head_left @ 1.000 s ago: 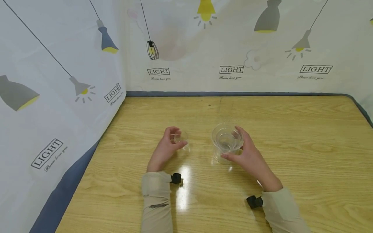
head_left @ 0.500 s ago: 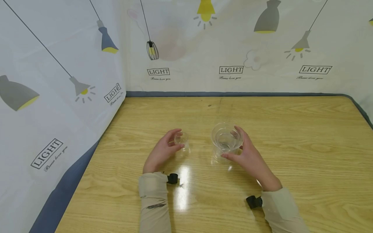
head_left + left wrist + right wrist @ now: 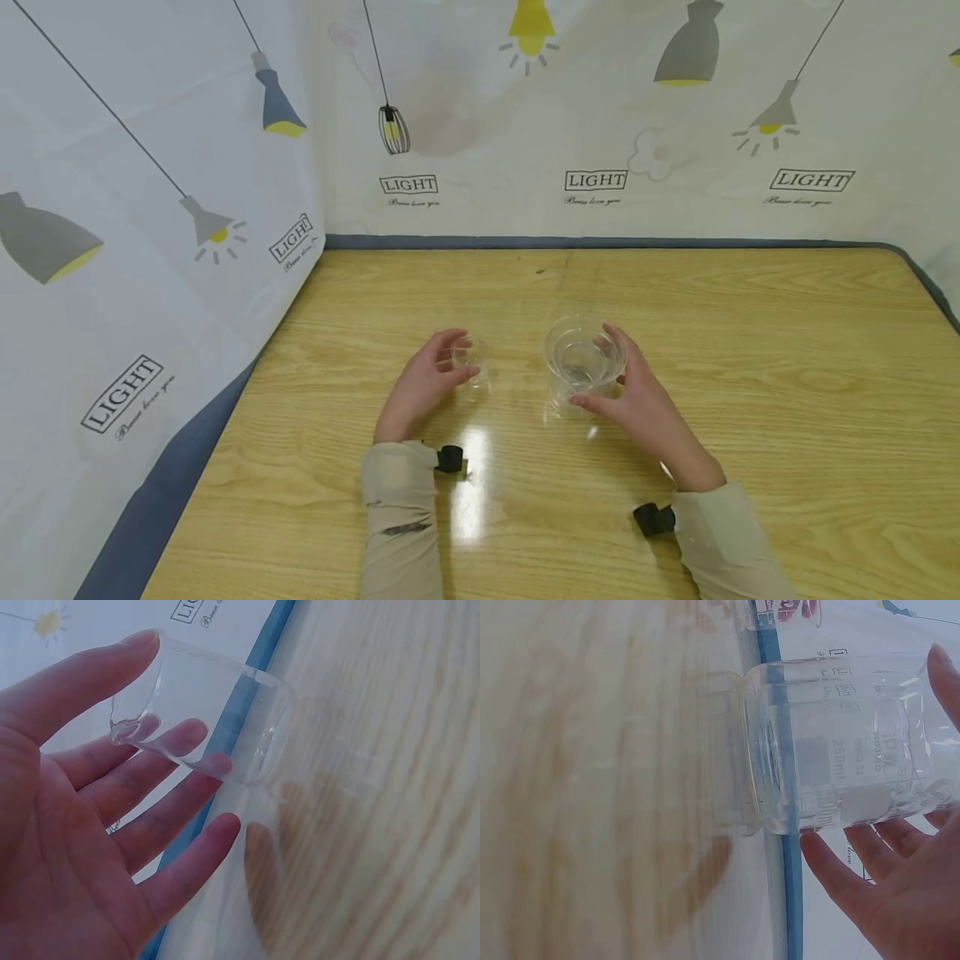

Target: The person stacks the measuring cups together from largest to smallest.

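In the head view, my left hand (image 3: 423, 379) curves around a small clear glass beaker (image 3: 470, 354) on the wooden table. In the left wrist view, its thumb (image 3: 112, 671) lies at the rim, and some fingertips show through the glass beaker (image 3: 217, 697). To the right, my right hand (image 3: 648, 396) holds a larger clear beaker (image 3: 557, 387) from its right side, thumb in front and fingers behind. "250ml" marks that large beaker (image 3: 821, 765) in the right wrist view. Inside it shows a second, smaller round glass rim, apparently a nested vessel. Both beakers stand upright and apart.
The wood-grain table (image 3: 787, 358) is bordered at the back and left by a white curtain (image 3: 480, 208) printed with lamps and blue along its lower edge. A small black camera (image 3: 450, 459) sits at the left cuff, another black camera (image 3: 655, 520) at the right.
My left hand shifted slightly left with its fingers loosened from the small beaker, then came back closer around it. The right hand and large beaker have hardly moved.
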`<state>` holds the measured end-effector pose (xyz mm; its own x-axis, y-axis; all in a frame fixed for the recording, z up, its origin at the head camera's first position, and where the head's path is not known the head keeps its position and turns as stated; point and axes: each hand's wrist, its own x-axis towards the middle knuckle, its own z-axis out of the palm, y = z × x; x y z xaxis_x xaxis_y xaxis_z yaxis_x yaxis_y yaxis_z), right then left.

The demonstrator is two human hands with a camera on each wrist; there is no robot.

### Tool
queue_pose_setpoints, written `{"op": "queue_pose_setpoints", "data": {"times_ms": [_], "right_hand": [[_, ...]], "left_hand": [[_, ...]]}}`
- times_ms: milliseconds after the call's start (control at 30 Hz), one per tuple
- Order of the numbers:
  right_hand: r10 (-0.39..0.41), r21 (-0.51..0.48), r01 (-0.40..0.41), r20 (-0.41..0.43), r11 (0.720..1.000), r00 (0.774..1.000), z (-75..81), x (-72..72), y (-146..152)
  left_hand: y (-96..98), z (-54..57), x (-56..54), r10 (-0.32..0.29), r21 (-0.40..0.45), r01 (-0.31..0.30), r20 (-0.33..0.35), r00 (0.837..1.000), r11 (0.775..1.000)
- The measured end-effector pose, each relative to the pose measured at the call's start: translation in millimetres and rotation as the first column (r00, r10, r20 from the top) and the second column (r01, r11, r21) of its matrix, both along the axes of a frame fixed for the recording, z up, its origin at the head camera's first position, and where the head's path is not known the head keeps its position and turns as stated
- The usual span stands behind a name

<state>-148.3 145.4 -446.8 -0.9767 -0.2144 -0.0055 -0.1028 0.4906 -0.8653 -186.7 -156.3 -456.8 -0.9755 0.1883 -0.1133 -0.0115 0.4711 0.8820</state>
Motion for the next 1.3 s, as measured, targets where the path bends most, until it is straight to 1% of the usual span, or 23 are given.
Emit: {"op": "queue_pose_setpoints", "data": {"times_ms": [100, 133, 200, 300, 333, 367, 433, 567, 767, 933, 1033, 1133, 1300], "right_hand": [[-0.002, 0.005, 0.002, 0.003, 1.0, 1.0, 0.0, 0.0, 0], [-0.002, 0.001, 0.002, 0.005, 1.0, 1.0, -0.2, 0.2, 0], [-0.002, -0.007, 0.002, 0.009, 1.0, 1.0, -1.0, 0.8, 1], [-0.002, -0.02, 0.003, 0.008, 1.0, 1.0, -2.2, 2.1, 1], [-0.002, -0.028, 0.002, 0.007, 1.0, 1.0, -2.5, 2.3, 1], [-0.003, -0.029, 0.004, 0.007, 1.0, 1.0, -2.8, 2.6, 1], [-0.002, -0.032, 0.003, 0.004, 0.999, 1.0, -3.3, 2.7, 1], [0.0, -0.038, 0.0, 0.001, 0.999, 1.0, -3.4, 2.5, 0], [0.002, -0.038, -0.002, -0.013, 0.999, 1.0, -2.3, 1.5, 0], [0.002, -0.032, -0.002, -0.014, 0.999, 1.0, -2.0, 0.9, -1], [-0.002, -0.03, 0.002, -0.009, 1.0, 1.0, -1.7, 1.0, -1], [-0.002, -0.031, 0.002, -0.003, 1.0, 1.0, -0.9, 1.3, -1], [-0.002, -0.034, 0.002, -0.006, 0.999, 1.0, 0.0, 0.9, -2]], "left_hand": [[2.4, 1.3, -0.2, 0.003, 0.002, -0.003, 0.009, 1.0, 1.0], [4.2, 4.7, 0.7, 0.003, 0.003, -0.003, 0.02, 1.0, 1.0], [9.2, 15.2, 4.9, -0.006, 0.01, 0.006, 0.031, 1.0, 1.0], [13.4, 17.1, 5.7, -0.01, 0.012, 0.01, 0.036, 0.999, 1.0], [14.7, 17.1, 6.0, -0.009, 0.011, 0.009, 0.03, 1.0, 1.0], [15.2, 14.8, 5.1, -0.01, 0.009, 0.009, 0.016, 1.0, 1.0], [15.2, 7.4, 1.4, -0.004, 0.007, 0.004, -0.008, 1.0, 1.0], [19.3, 12.8, 1.3, -0.003, 0.001, 0.003, -0.049, 0.999, 1.0], [23.5, 21.9, 1.8, -0.012, -0.007, 0.011, -0.082, 0.997, 1.0], [27.5, 28.2, 2.9, 0.022, 0.006, -0.022, -0.091, 0.996, 1.0], [30.6, 32.9, 4.0, 0.05, 0.031, -0.046, -0.113, 0.992, 0.998], [34.3, 37.2, 4.8, 0.07, 0.062, -0.062, -0.147, 0.987, 0.996], [41.2, 42.2, 5.3, 0.098, 0.119, -0.074, -0.213, 0.972, 0.99]]}}
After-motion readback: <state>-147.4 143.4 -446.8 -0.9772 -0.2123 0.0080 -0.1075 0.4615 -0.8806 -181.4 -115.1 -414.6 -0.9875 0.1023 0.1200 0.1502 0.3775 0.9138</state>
